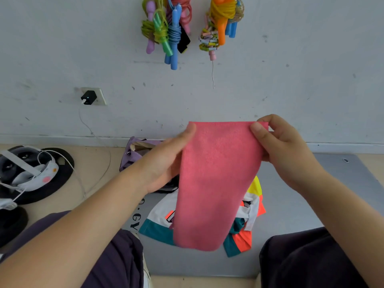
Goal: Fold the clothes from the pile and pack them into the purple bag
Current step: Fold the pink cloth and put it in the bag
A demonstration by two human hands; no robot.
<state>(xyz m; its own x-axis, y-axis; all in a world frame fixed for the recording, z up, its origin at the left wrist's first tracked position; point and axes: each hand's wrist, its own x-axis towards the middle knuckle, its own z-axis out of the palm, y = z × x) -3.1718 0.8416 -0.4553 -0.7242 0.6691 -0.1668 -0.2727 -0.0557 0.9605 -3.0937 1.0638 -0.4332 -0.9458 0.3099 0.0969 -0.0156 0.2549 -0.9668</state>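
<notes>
A pink cloth (216, 183) hangs in the air in front of me, doubled over lengthwise. My left hand (166, 163) grips its upper left corner, thumb on the front and fingers hidden behind the fabric. My right hand (280, 146) pinches the upper right corner between thumb and fingers. Under the cloth lies the pile of clothes (162, 215), white, teal, orange and yellow, on a grey mat (291, 204). The purple bag (135, 150) stands open by the wall, behind my left hand and partly hidden by it.
Black weight plates with a white headset and cables (31, 173) lie on the floor at left. A charger (89, 97) sits in a wall socket. Coloured skipping ropes (166, 28) hang on the wall above. My knees in dark trousers frame the mat.
</notes>
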